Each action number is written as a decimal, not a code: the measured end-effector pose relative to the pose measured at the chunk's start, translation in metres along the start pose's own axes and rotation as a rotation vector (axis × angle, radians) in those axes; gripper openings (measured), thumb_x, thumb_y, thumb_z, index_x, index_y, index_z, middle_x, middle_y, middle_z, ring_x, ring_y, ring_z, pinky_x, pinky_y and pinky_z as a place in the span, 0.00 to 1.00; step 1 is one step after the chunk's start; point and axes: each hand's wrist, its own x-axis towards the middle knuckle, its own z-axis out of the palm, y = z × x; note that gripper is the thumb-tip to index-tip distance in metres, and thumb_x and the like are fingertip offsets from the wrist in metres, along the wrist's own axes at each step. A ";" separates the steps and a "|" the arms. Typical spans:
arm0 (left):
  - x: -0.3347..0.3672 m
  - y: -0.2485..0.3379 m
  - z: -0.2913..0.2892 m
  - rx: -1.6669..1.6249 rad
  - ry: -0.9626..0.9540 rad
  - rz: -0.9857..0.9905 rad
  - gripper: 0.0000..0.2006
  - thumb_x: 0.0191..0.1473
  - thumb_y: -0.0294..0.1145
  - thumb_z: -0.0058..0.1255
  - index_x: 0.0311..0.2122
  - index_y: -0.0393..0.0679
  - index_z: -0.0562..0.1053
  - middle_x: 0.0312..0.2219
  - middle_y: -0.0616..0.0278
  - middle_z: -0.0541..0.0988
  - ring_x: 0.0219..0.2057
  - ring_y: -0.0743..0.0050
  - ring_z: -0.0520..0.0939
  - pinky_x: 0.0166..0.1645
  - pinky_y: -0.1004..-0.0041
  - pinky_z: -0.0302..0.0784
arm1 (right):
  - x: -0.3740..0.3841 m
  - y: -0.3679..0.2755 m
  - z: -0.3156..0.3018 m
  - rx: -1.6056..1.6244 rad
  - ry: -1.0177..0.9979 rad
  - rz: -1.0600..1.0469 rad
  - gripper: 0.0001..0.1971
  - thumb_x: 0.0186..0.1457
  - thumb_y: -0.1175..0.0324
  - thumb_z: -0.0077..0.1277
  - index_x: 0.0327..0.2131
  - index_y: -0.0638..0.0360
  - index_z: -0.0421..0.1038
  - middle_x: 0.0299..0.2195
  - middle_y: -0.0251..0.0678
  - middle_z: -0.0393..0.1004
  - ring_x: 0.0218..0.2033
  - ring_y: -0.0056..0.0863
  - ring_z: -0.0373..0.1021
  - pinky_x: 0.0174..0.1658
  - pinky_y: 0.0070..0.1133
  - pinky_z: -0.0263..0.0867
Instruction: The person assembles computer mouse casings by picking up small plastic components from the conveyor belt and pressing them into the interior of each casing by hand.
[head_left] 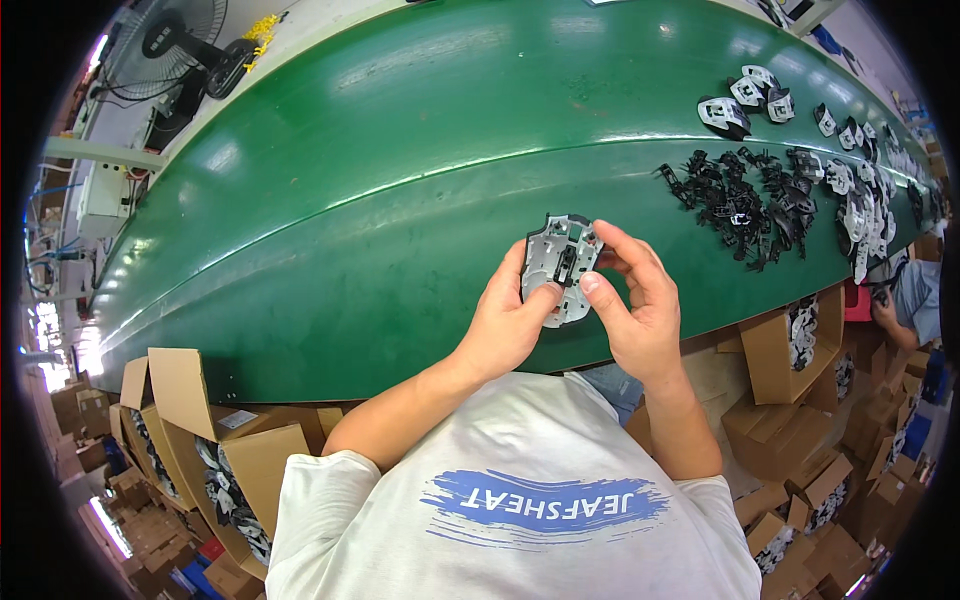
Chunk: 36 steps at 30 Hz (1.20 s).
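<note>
Both hands hold one computer mouse shell [544, 258] above the near edge of the green table. Its hollow inside faces up, light grey with a dark rim, and a small black part [566, 266] sits along its middle. My left hand [503, 325] grips the left side, its thumb pressed on the inside and its other fingers hidden underneath. On the right side, my right hand [643, 312] has its index fingertip at the upper corner and its thumb by the edge; the remaining fingers curl in behind.
A pile of small black plastic parts [735, 205] lies on the green table [400, 200] to the right. Beyond are several mouse shells [722, 115] and more grey parts [862, 220]. Cardboard boxes [265, 470] of parts stand left and right. A fan [170, 40] is far left; another person's arm [900, 325] shows far right.
</note>
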 end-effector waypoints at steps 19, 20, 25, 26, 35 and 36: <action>0.003 -0.039 -0.002 0.239 0.169 0.197 0.18 0.65 0.22 0.43 0.59 0.35 0.66 0.45 0.59 0.77 0.41 0.74 0.79 0.44 0.73 0.80 | -0.022 0.033 0.033 -0.252 0.020 -0.070 0.45 0.55 0.72 0.58 0.75 0.48 0.53 0.41 0.46 0.72 0.36 0.49 0.73 0.41 0.40 0.74; 0.008 -0.051 -0.013 0.279 0.156 0.205 0.20 0.65 0.24 0.43 0.61 0.33 0.65 0.48 0.57 0.77 0.44 0.72 0.79 0.45 0.71 0.80 | -0.022 0.036 0.035 -0.243 0.034 -0.082 0.45 0.56 0.72 0.58 0.76 0.47 0.52 0.41 0.46 0.72 0.35 0.49 0.73 0.40 0.40 0.74; 0.008 -0.069 -0.022 0.283 0.206 0.215 0.23 0.66 0.24 0.42 0.65 0.34 0.62 0.51 0.56 0.76 0.45 0.72 0.79 0.44 0.71 0.79 | -0.029 0.053 0.047 -0.231 0.002 -0.069 0.44 0.59 0.73 0.57 0.76 0.47 0.50 0.43 0.46 0.71 0.39 0.49 0.74 0.42 0.40 0.74; 0.008 -0.071 -0.022 0.284 0.233 0.218 0.23 0.67 0.23 0.42 0.66 0.36 0.62 0.50 0.59 0.76 0.43 0.75 0.79 0.41 0.74 0.78 | -0.030 0.056 0.049 -0.232 0.012 -0.066 0.44 0.59 0.73 0.57 0.76 0.47 0.50 0.43 0.46 0.71 0.39 0.49 0.74 0.42 0.40 0.74; 0.014 -0.071 -0.023 0.486 0.206 0.228 0.27 0.67 0.25 0.41 0.69 0.30 0.56 0.58 0.47 0.70 0.52 0.62 0.79 0.52 0.66 0.80 | -0.028 0.065 0.049 -0.233 -0.004 -0.071 0.43 0.59 0.77 0.52 0.77 0.52 0.47 0.44 0.48 0.69 0.41 0.51 0.73 0.46 0.41 0.72; 0.013 -0.066 -0.017 0.489 0.198 0.230 0.27 0.67 0.25 0.41 0.69 0.30 0.56 0.58 0.47 0.70 0.52 0.62 0.79 0.52 0.66 0.80 | -0.027 0.067 0.048 -0.229 -0.016 -0.076 0.43 0.59 0.77 0.52 0.77 0.52 0.46 0.44 0.49 0.69 0.42 0.51 0.73 0.46 0.41 0.71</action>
